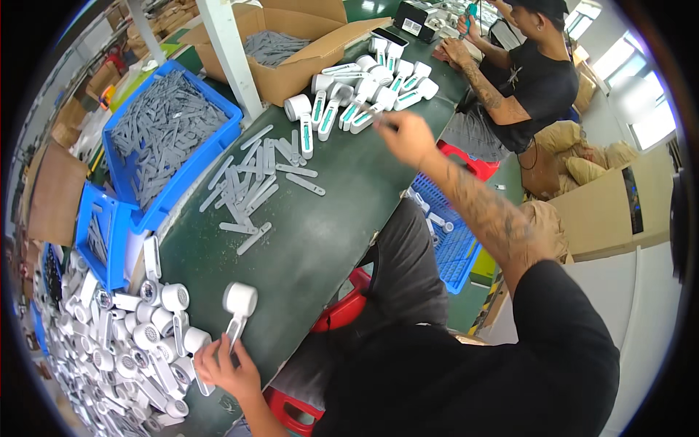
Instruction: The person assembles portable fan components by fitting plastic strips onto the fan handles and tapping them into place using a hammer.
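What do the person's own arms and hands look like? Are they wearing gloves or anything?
No gloves: both the left hand and the right hand are bare. The right forearm has dark tattoo patterns along it, and a short black sleeve covers the upper arm. The left forearm shows only a little, bare, with no sleeve in sight. No watch or rings are visible.

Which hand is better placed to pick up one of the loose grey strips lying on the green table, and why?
Probably the right hand: it reaches out over the table, nearer the grey strips. The left hand already grips a white device.
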Demonstrator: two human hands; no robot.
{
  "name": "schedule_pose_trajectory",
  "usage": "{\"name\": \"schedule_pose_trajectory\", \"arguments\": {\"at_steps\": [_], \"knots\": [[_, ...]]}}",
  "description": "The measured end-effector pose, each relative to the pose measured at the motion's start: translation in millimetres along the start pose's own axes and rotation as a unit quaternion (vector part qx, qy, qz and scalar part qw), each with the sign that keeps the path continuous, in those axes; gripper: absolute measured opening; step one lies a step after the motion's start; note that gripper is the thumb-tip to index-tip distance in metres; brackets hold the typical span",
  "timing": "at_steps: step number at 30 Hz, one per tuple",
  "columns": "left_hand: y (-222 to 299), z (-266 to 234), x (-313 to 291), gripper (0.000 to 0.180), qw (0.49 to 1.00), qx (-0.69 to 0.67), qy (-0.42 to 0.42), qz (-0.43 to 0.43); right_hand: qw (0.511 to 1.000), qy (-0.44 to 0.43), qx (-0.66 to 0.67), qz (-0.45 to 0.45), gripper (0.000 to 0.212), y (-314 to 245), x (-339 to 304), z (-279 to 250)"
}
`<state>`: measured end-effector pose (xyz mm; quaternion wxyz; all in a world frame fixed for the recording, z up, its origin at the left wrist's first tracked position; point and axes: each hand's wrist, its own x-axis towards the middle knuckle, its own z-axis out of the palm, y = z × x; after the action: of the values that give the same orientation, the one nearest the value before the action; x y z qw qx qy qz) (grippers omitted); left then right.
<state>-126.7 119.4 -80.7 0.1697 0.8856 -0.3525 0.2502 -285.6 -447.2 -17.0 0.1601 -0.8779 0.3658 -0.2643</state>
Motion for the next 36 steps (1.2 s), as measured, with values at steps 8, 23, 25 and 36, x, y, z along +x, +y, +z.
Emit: {"name": "schedule_pose_trajectory", "arguments": {"at_steps": [8,23,25,36], "knots": [[-20.1,3.0,12.6,0.033,0.969,0.190,0.048,-0.147,0.993,-0.047,-0.039,0.101,0.036,75.2,92.4,18.4],[198.4,160.7,212.6,0.016,0.924,-0.276,-0.084,0.249,0.988,-0.041,0.140,0.042,0.032,0.1,-94.5,-11.3],[202.6,175.8,227.6,0.017,0.925,-0.262,-0.089,0.260,0.980,-0.027,0.187,0.061,0.032,-16.7,-108.8,-3.0],[188.0,111.1,177.1,0.019,0.873,-0.437,-0.187,0.109,0.969,-0.028,0.244,0.008,0.033,-78.6,-95.3,47.1]]}}
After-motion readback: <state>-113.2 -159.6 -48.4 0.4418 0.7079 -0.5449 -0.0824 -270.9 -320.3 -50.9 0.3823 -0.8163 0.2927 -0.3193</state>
